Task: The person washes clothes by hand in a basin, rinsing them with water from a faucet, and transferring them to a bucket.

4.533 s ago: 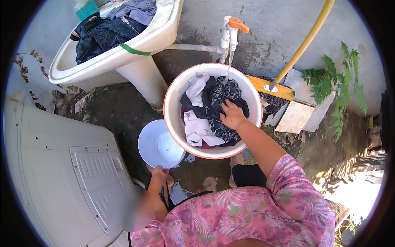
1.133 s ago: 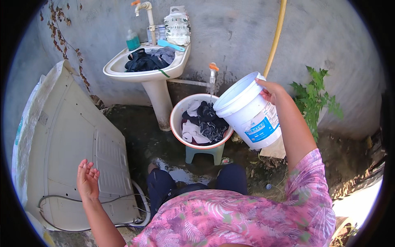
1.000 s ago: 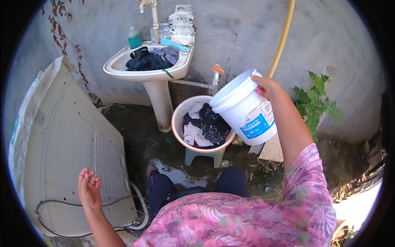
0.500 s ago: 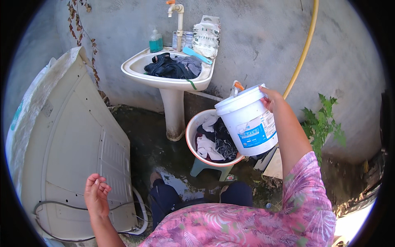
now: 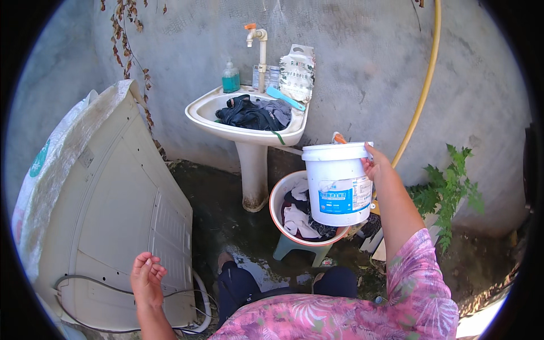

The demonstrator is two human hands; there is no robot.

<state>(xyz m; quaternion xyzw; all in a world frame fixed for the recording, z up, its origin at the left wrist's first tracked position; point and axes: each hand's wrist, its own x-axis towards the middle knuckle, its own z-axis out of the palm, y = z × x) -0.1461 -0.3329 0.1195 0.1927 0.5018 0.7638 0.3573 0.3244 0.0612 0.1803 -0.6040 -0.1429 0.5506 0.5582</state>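
Note:
My right hand (image 5: 374, 162) grips the rim of a white plastic bucket (image 5: 337, 170) with a blue label, its thumb at the top edge. The bucket hangs nearly upright in the air, and its inside is hidden. Just below it, a white basin with an orange-red rim (image 5: 276, 209) holds pale and dark clothes (image 5: 297, 220). This basin rests on a grey-green stool (image 5: 288, 249). My left hand (image 5: 148, 281) is raised in front of the beige appliance panel (image 5: 113, 209), fingers loosely curled and slightly apart, holding nothing.
A white pedestal sink (image 5: 249, 135) holds dark wet clothes (image 5: 249, 113), with a blue-handled tool (image 5: 285, 98), soap bottle (image 5: 230, 79) and tap (image 5: 262, 51) around it. Behind the bucket runs a yellow hose (image 5: 422, 96) along the wall. A leafy plant (image 5: 450, 190) grows at right; the ground (image 5: 226, 226) is wet.
The bucket has gone from tilted to nearly upright, still in my right hand. The view has shifted, so the sink and basin appear lower and further right. My left hand stays raised.

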